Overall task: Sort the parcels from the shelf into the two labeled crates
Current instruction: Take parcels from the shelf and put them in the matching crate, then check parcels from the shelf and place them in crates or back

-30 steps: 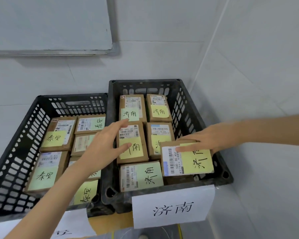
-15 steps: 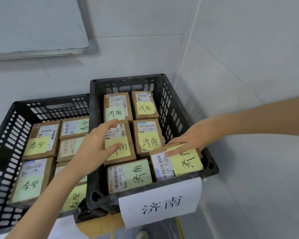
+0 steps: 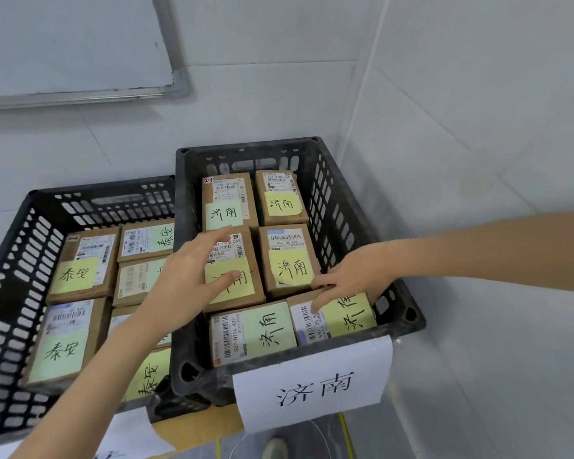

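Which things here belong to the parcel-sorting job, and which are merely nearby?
Job: right crate, left crate, front-right parcel, paper sign, left hand, right hand.
Nearby: whiteboard, tiled wall.

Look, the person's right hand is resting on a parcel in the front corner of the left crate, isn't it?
Not quite. The right hand is resting on a parcel in the front corner of the right crate, the one with the white sign, not the left crate. The head view shows it.
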{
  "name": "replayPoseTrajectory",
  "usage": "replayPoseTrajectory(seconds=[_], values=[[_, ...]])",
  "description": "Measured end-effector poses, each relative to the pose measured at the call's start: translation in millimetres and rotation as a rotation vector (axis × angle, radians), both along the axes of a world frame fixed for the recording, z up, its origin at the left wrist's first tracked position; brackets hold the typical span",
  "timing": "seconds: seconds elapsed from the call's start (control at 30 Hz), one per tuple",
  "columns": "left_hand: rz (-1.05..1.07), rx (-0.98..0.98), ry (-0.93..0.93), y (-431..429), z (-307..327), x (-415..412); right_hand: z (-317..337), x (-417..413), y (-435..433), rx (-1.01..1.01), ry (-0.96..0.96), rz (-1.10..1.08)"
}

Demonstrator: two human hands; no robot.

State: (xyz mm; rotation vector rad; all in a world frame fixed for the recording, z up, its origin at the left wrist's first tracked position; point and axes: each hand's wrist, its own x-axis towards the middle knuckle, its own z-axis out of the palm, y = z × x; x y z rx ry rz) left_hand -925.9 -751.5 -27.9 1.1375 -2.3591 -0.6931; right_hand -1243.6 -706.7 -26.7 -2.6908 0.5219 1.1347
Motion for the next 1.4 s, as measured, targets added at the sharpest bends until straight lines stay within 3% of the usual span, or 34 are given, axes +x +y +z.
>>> replayPoseTrajectory(seconds=[0.23, 0.67, 0.8, 1.17, 1.4], values=[[-0.006, 0.024, -0.003, 4, -1, 0, -19, 5, 1, -0.145, -0.004, -0.139], [-0.012, 0.03, -0.028, 13, 2, -9, 11, -1, 8, -0.362, 0.045, 0.041], [0.003, 0.014, -0.047, 19, 5, -8, 18, 5, 13, -0.413, 0.006, -0.015], [0.244, -0.098, 0.003, 55, 57, 33, 77, 68, 13, -0.651, -0.496, -0.577], [0.465, -0.113, 0.087, 128, 84, 97, 88, 145, 51, -0.624, -0.639, -0.691]])
